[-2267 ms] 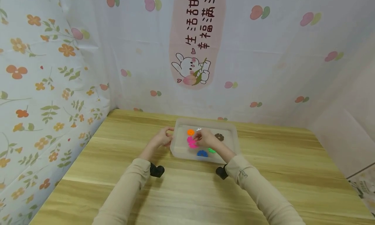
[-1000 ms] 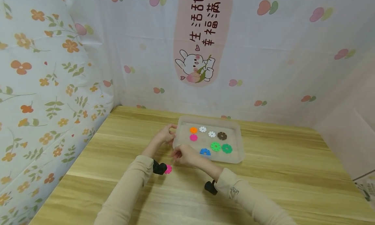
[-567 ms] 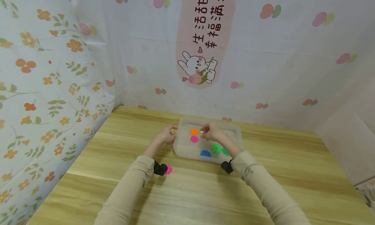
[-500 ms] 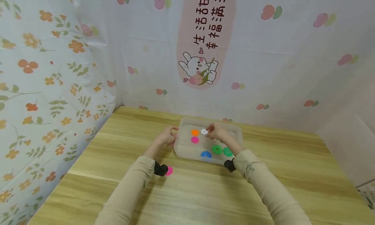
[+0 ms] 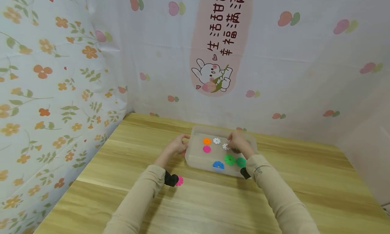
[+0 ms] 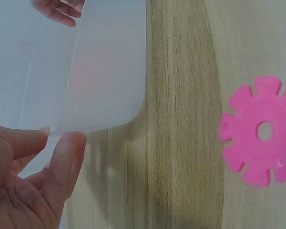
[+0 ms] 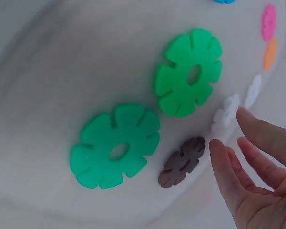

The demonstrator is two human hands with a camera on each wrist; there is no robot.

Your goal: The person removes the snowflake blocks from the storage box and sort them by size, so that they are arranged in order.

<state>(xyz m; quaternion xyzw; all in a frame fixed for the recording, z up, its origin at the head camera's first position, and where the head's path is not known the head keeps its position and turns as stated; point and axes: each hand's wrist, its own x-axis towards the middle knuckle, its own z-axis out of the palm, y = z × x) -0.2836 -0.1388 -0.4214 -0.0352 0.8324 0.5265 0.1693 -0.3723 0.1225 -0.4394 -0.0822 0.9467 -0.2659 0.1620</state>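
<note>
A translucent plastic box (image 5: 198, 162) stands on the table; my left hand (image 5: 178, 145) pinches its left rim between thumb and fingers. Over the box, my right hand (image 5: 240, 142) has thumb and forefinger apart with nothing between them. Just beyond these fingertips is a white notched snowflake disc (image 7: 225, 114), and beside them a brown disc (image 7: 182, 162). A light green disc (image 7: 190, 74) and a darker green one (image 7: 115, 145) lie nearer the front. Orange (image 5: 207, 141), pink (image 5: 207, 149), blue (image 5: 218, 164) and another white disc (image 5: 216, 141) share the box floor.
A separate pink disc (image 6: 260, 131) lies on the wooden table (image 5: 210, 207), in front of the box near the left wrist's black camera mount (image 5: 171, 178). Patterned cloth (image 5: 158, 68) hangs close behind the box and along the left side.
One of two pink discs in the box now lies on the table. My right hand went out to the front left, came back and moved rightward to the brown disc. My left hand kept the rim.
</note>
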